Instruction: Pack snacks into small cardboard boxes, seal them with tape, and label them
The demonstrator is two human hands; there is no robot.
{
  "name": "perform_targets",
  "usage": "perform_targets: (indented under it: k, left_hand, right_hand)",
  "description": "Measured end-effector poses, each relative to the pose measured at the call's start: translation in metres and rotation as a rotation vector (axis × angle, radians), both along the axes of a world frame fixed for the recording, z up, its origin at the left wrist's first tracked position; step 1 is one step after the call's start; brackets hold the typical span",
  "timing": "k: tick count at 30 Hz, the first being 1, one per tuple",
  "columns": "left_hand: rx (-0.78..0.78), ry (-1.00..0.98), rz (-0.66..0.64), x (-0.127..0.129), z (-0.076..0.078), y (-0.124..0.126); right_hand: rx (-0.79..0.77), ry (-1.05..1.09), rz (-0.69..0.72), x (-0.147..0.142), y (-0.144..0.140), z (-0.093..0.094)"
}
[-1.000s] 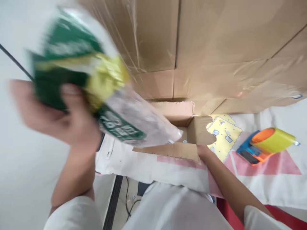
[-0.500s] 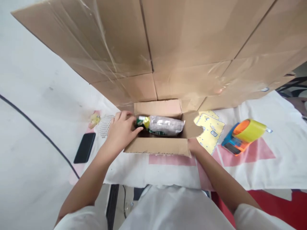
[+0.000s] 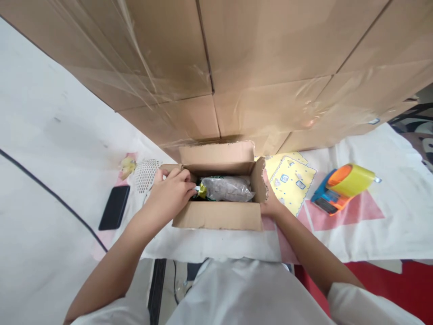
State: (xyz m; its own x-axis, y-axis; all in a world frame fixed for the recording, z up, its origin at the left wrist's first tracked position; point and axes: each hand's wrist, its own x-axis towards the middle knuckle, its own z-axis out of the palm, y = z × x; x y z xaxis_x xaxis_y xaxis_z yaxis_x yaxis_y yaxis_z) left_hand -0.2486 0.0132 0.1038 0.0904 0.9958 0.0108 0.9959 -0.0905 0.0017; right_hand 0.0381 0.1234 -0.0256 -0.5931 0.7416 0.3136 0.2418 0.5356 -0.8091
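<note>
A small open cardboard box (image 3: 216,216) sits in front of me with its long flaps folded out. Inside lies a clear plastic packet (image 3: 228,188) with greyish-brown contents, green print and a gold gathered neck at its left end. My left hand (image 3: 172,187) is closed over the box's left end, fingers curled at the flap, thumb close to the packet's neck. On the other side, my right hand (image 3: 271,198) holds the box from outside its right flap, which stands up and partly hides the fingers.
Large taped cardboard cartons (image 3: 264,49) rise right behind the box. To the right is a tape dispenser (image 3: 341,187) with yellow tape, beside a yellow printed patch (image 3: 294,176) on the tablecloth (image 3: 358,243). A phone (image 3: 115,207) and a white perforated object (image 3: 146,174) lie left.
The right flap has swung upright, and my right hand has come up behind it. My left fingers have curled in at the left end. The packet now sits lower in the box.
</note>
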Motion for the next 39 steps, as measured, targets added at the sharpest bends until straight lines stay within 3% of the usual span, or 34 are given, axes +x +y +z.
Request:
perform_targets:
  k: [4, 7, 9, 10, 13, 15, 18, 20, 24, 27, 29, 31, 34, 36, 39]
  left_hand:
    - [-0.018, 0.040, -0.042, 0.000, 0.012, -0.005]
    - [0.205, -0.071, 0.124, -0.018, 0.007, -0.022]
    - [0.414, -0.287, 0.261, -0.033, -0.013, -0.039]
    - [0.490, -0.445, 0.250, -0.039, -0.026, -0.048]
    - [0.550, -0.882, -0.039, -0.043, -0.067, -0.069]
    - [0.552, -0.957, -0.158, -0.033, -0.081, -0.075]
    - [0.399, -0.800, -0.168, -0.016, -0.081, -0.075]
    - [0.396, -0.782, -0.099, -0.007, -0.078, -0.070]
    - [0.736, -0.936, 0.189, 0.003, -0.086, -0.054]
    - [0.834, -0.804, 0.364, 0.011, -0.084, -0.042]
    - [0.829, -0.640, 0.326, 0.019, -0.072, -0.038]
    - [0.778, -0.442, 0.174, 0.031, -0.058, -0.035]
    - [0.577, -0.259, -0.081, 0.051, -0.046, -0.032]
    - [0.514, -0.214, -0.117, 0.061, -0.047, -0.030]
    - [0.534, -0.186, -0.072, 0.067, -0.055, -0.028]
  right_hand:
    - [0.250, 0.206, 0.126, -0.002, 0.006, -0.004]
    - [0.291, 0.259, 0.161, -0.002, 0.010, 0.006]
    - [0.274, 0.259, 0.183, -0.001, 0.011, 0.016]
    - [0.265, 0.244, 0.191, 0.000, 0.010, 0.021]
    - [0.265, 0.195, 0.200, 0.002, 0.009, 0.032]
    - [0.264, 0.189, 0.197, 0.002, 0.009, 0.033]
    - [0.264, 0.207, 0.171, 0.001, 0.008, 0.026]
    - [0.264, 0.214, 0.152, 0.000, 0.008, 0.018]
    - [0.271, 0.300, 0.141, -0.003, 0.007, 0.011]
    - [0.332, 0.273, 0.135, -0.003, 0.010, 0.019]
    - [0.393, 0.220, 0.121, -0.003, 0.013, 0.026]
    - [0.434, 0.202, 0.116, -0.002, 0.016, 0.031]
    - [0.445, 0.201, 0.121, 0.000, 0.018, 0.032]
    - [0.439, 0.179, 0.126, 0.001, 0.017, 0.031]
    - [0.413, 0.148, 0.134, 0.002, 0.014, 0.031]
